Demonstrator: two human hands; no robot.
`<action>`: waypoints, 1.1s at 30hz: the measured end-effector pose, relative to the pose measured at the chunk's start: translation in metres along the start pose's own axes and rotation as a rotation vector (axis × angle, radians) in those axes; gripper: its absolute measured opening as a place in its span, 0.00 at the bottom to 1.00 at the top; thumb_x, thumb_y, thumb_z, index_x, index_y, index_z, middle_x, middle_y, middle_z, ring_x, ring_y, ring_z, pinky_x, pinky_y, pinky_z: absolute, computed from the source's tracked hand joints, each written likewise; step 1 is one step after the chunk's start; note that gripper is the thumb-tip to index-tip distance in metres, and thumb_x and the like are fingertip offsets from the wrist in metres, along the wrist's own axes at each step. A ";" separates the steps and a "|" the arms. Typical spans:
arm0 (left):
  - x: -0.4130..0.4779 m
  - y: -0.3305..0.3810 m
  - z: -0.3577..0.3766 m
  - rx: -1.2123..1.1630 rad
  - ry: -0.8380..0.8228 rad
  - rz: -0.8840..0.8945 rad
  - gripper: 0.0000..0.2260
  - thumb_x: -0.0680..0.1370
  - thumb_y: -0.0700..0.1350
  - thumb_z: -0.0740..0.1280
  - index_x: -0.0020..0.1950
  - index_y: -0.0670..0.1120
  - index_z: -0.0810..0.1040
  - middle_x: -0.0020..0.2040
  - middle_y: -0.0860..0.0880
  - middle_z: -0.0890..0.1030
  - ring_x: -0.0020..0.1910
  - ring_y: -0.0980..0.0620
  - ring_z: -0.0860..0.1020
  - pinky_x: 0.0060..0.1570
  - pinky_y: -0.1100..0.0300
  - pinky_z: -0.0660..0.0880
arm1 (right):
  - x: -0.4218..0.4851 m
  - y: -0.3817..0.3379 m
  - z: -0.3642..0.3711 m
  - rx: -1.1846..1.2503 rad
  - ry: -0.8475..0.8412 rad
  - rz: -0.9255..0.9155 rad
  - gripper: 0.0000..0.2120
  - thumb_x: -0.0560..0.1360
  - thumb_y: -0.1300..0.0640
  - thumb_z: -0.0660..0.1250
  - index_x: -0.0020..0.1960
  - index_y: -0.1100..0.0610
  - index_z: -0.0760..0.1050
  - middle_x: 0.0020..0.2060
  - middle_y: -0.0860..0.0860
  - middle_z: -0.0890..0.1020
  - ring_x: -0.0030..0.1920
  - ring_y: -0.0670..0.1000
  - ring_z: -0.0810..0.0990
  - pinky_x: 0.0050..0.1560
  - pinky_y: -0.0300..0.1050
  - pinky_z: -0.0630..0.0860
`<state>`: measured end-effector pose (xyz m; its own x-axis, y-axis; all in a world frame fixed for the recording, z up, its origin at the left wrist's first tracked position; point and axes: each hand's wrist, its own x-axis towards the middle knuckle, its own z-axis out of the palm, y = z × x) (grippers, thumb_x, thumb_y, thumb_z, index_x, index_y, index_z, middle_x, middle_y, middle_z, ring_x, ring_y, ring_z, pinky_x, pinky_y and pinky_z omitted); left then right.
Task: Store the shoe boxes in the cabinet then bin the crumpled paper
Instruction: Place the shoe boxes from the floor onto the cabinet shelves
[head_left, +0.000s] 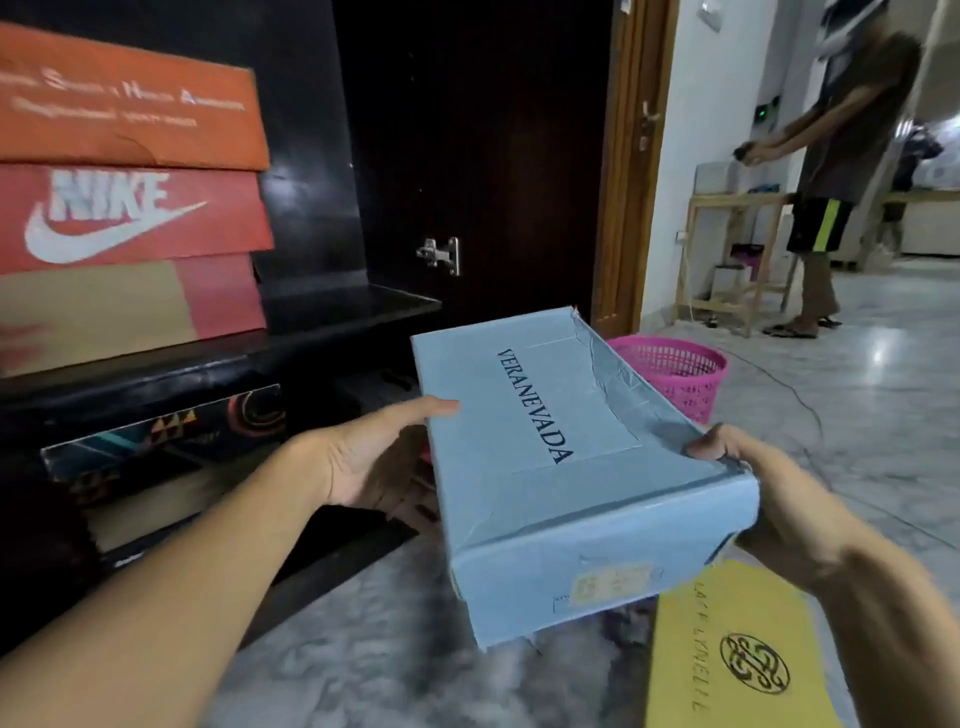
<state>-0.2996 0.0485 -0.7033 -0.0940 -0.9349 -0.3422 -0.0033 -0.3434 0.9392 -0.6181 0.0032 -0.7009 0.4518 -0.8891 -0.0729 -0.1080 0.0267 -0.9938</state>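
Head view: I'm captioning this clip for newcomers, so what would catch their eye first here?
The light blue shoe box lettered VERANEVADA fills the centre, held between the left hand and the right hand, its right edge crumpled. Upper left, a red Nike box sits in a stack on the black cabinet shelf. A pink basket stands on the floor just behind the blue box.

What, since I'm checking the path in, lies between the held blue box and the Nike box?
In the head view, only bare black shelf separates the blue box from the Nike box.
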 end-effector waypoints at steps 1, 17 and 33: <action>-0.005 0.008 -0.011 -0.024 0.073 0.028 0.26 0.68 0.62 0.71 0.57 0.45 0.81 0.58 0.40 0.75 0.55 0.38 0.76 0.47 0.45 0.79 | 0.013 -0.009 0.009 -0.019 0.002 -0.017 0.28 0.50 0.41 0.75 0.40 0.61 0.78 0.37 0.61 0.76 0.33 0.55 0.71 0.33 0.46 0.67; 0.060 0.127 -0.167 -0.248 0.686 0.222 0.41 0.55 0.70 0.69 0.64 0.52 0.76 0.60 0.44 0.81 0.59 0.39 0.78 0.57 0.33 0.72 | 0.239 -0.112 0.159 0.185 0.177 -0.198 0.18 0.75 0.38 0.65 0.60 0.45 0.76 0.53 0.50 0.82 0.53 0.54 0.81 0.57 0.62 0.78; 0.120 0.118 -0.201 0.336 0.781 0.513 0.42 0.70 0.66 0.69 0.78 0.61 0.51 0.78 0.53 0.61 0.76 0.51 0.61 0.74 0.51 0.62 | 0.366 -0.090 0.210 -0.099 0.579 -0.219 0.37 0.77 0.39 0.64 0.77 0.56 0.56 0.73 0.61 0.57 0.73 0.61 0.60 0.68 0.55 0.64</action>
<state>-0.1110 -0.1227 -0.6395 0.5187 -0.8013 0.2982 -0.4392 0.0495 0.8970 -0.2572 -0.2283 -0.6554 -0.0778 -0.9732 0.2164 -0.1615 -0.2019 -0.9660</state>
